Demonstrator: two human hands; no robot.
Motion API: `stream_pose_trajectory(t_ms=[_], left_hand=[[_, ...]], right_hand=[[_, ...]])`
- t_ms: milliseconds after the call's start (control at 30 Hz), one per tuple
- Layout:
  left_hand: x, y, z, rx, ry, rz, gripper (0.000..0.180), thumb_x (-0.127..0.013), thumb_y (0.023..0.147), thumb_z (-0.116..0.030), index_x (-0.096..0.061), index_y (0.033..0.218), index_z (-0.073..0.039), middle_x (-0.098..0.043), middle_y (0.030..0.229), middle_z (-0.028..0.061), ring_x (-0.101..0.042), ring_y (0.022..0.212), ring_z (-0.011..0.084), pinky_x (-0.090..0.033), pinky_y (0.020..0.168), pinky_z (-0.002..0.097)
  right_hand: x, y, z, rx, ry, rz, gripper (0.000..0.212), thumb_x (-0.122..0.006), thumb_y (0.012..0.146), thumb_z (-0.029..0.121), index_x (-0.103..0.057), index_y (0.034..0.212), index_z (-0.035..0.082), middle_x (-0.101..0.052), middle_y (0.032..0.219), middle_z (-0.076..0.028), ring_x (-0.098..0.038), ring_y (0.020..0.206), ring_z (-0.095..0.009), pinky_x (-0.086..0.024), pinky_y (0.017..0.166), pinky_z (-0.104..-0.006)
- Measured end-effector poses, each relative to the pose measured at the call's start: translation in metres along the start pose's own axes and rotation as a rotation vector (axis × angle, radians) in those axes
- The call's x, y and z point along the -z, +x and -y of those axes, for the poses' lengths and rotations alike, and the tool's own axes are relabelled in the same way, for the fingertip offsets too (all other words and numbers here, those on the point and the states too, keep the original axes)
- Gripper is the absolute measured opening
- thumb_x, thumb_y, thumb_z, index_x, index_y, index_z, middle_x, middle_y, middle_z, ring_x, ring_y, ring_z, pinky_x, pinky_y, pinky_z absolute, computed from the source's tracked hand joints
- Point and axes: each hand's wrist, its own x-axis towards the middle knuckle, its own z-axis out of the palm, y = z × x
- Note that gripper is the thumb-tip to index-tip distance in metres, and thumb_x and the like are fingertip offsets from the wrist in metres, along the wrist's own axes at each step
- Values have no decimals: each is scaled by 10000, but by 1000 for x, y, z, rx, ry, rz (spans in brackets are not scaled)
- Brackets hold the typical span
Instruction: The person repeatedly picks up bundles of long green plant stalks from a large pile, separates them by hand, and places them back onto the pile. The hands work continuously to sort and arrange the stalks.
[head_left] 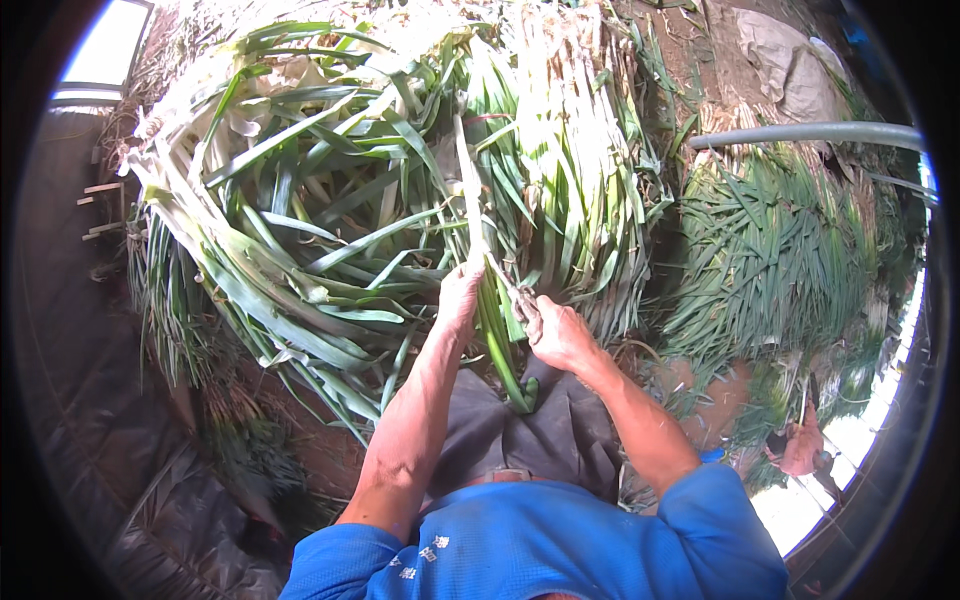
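Fingers of the left hand (460,292) are clenched round a long green leek stalk with pale leaves (497,345), gripping it high up where the leaves fan out. Just to their right, the fingers of the right hand (556,333) are closed on the same stalk and on something thin and dark that may be a small blade or a strip of outer skin; it is too blurred to tell which. The stalk runs down from both grips to the lap of the dark grey trousers (530,440), its lower end resting between the knees.

Beyond the fingers rises a big heap of green and white leek plants (330,200), leaves spilling left and downward. Farther right lies a second pile of dark green leaf tops (770,250), with a grey pipe (810,133) crossing above it. Well to the lower right, another person's hand (800,450) is at work, apart from these two.

By the look of it, one leek is being trimmed or stripped of its outer leaves. A next move would call for a firm hold by the left while the right pulls or cuts along the stalk, away from the left thumb.
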Motion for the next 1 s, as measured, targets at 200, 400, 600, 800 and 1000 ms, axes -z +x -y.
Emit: stream_pose_trajectory(t_ms=[200,400,600,800,1000], left_hand=[[-39,-53,-67,-282,223,-48,220,-732,977,-177,-722,1117,-8,-753,929,56,-672,767,131,-565,735,322],[49,-143,-229,-730,191,-192,206,-731,1027,-242,-741,1079,-42,-751,901,58,-687,769,136,-559,733,286],[238,-168,-363,-637,734,-682,338,-695,1057,-277,-691,1191,34,-735,1000,83,-698,908,201,-569,857,349],[150,-115,-290,-961,598,-681,435,-699,1038,-180,-612,1369,89,-688,1240,147,-661,1134,239,-530,1021,362],[-63,-11,-117,-666,731,-157,203,-678,1002,-87,-727,1161,29,-725,1022,89,-695,919,168,-580,849,340]], right_hand=[[-37,39,-96,12,160,-167,242,-515,1089,228,-640,1191,47,-738,1053,-141,-675,766,-254,-550,665,-384],[31,100,-114,-268,2098,-141,295,-487,1120,201,-605,1297,-4,-679,1162,-127,-586,788,-136,-497,678,-249],[98,182,-145,-431,563,-573,317,-616,966,293,-568,1192,76,-729,1021,-209,-707,941,-365,-539,802,-493],[94,243,-179,-542,-36,-501,771,-770,868,273,-397,1482,-4,-719,1130,-262,-710,1119,-419,-563,1000,-511],[85,262,-189,-588,99,-555,739,-743,898,381,-432,1462,20,-752,1113,-278,-752,1026,-421,-560,965,-516]])
